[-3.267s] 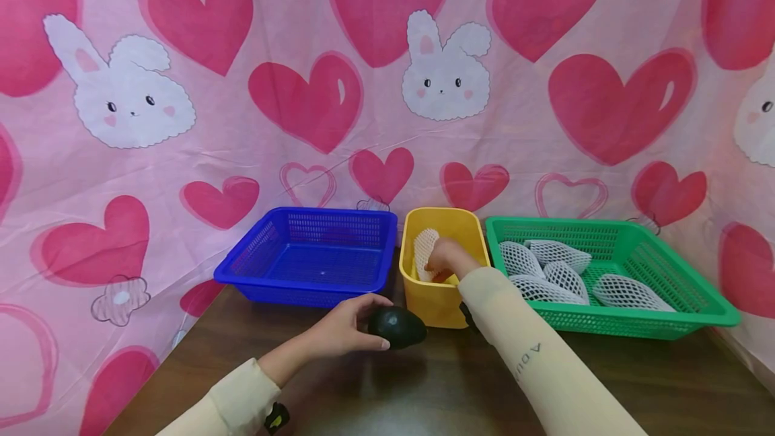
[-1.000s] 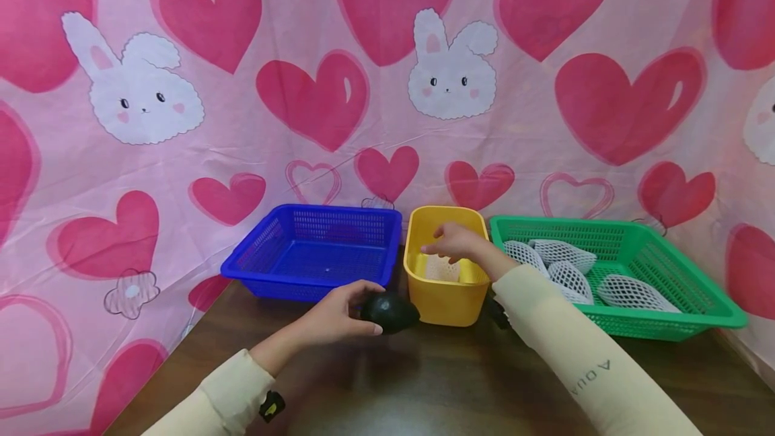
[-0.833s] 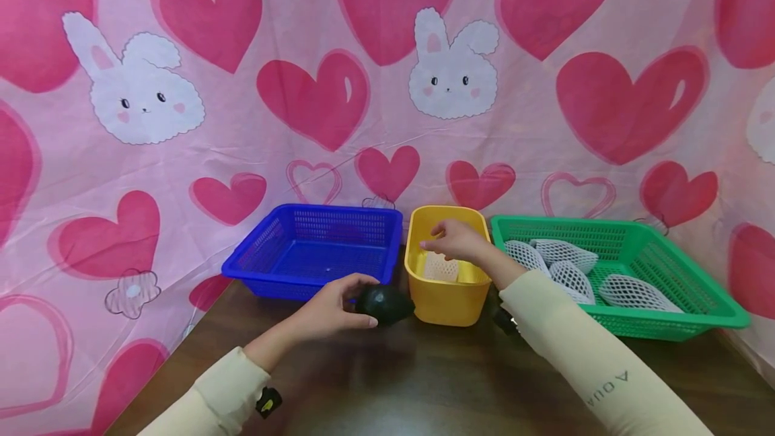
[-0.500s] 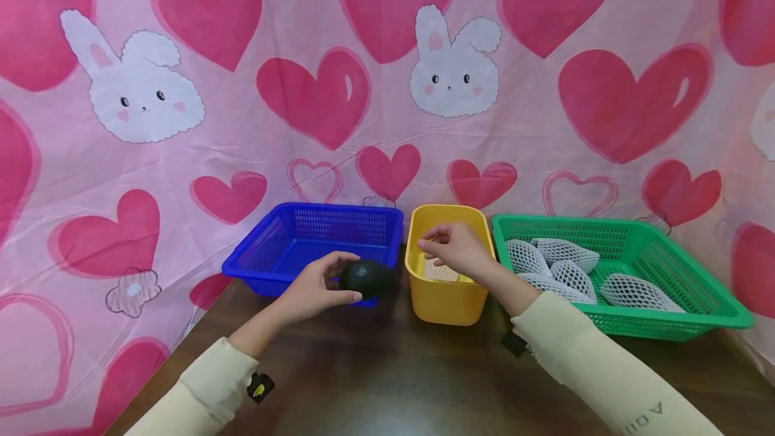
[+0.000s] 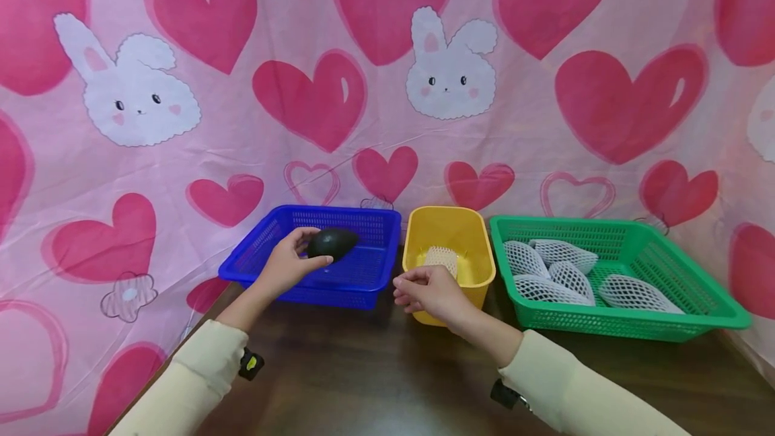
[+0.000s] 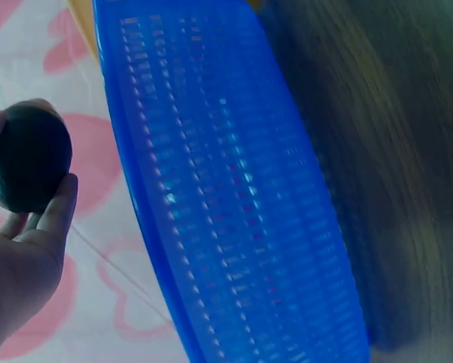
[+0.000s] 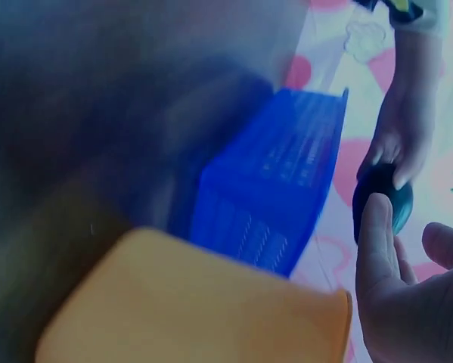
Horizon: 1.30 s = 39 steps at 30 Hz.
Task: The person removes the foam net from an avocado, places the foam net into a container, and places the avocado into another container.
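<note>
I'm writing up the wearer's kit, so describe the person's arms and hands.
The left sleeve and right sleeve are cream, ending short of the bare, ungloved left hand and right hand. The left wrist camera is black with a yellow-green patch; the right wrist camera is black with a shiny silvery part.

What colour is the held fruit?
The fruit is dark green, nearly black; clearest in the head view.
</note>
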### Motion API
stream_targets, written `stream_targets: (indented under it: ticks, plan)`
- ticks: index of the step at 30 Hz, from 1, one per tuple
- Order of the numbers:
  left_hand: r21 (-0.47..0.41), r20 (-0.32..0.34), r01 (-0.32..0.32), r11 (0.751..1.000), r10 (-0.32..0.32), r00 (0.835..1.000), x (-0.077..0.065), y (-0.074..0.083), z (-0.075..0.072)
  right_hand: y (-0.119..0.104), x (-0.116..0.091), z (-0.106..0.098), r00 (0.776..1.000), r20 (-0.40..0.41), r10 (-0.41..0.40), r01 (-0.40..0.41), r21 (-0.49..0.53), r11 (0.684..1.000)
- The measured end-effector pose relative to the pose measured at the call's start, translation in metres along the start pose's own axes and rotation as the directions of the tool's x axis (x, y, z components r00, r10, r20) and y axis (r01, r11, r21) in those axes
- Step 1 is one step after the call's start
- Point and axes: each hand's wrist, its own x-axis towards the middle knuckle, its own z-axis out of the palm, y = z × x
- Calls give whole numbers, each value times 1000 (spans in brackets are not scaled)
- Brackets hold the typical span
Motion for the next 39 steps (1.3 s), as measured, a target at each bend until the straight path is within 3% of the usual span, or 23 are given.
stream_targets:
  ticks: [7,15,23,39]
  plan:
    - [114,-99,105,988,-94,991,11,-18,-15,18,-1,20,997,57,56,-62,93,994]
    - [195,-186,206,959,-170,968,20,-36,-28,34,3,41,995,-24,94,-85,240,967]
    - [259,-184,263,929,-219,958,27,-52,-37,39,11,57,984,-130,126,-71,365,928]
    - [409,-155,245,879,-198,968,34,-69,-50,43,29,67,978,-140,156,-75,465,882]
